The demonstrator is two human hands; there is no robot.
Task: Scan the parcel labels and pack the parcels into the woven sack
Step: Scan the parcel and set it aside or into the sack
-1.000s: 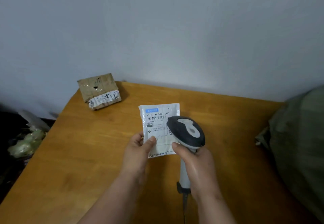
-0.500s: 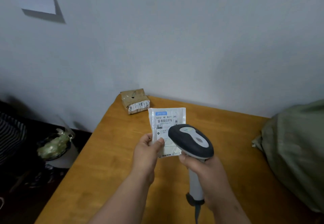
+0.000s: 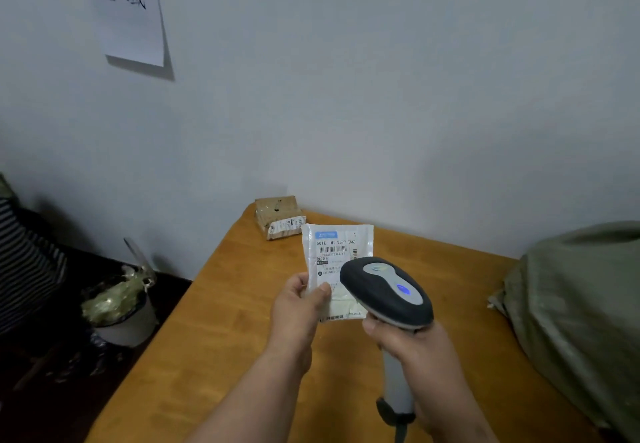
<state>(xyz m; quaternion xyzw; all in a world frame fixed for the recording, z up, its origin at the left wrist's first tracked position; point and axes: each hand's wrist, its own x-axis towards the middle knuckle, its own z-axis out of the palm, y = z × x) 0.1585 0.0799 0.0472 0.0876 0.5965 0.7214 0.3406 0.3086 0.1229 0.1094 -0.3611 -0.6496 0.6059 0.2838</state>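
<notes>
While the left hand [image 3: 299, 304] pinches a white labelled parcel [image 3: 337, 262] above the wooden table [image 3: 214, 338], the right hand [image 3: 415, 349] grips a barcode scanner [image 3: 386, 292] beside the green woven sack [image 3: 581, 304].

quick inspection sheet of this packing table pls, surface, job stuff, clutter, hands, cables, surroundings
surface: wooden table, set against the wall.
job's things: white parcel held up, label facing the camera; brown taped parcel at the far corner; woven sack on the right.
clutter: nothing seen.
hands: left hand pinches the white parcel; right hand grips the scanner, blue light on.
cables: scanner cord leaves the bottom of the view.
surroundings: paper sign on the wall; lined bin on the floor, left.
</notes>
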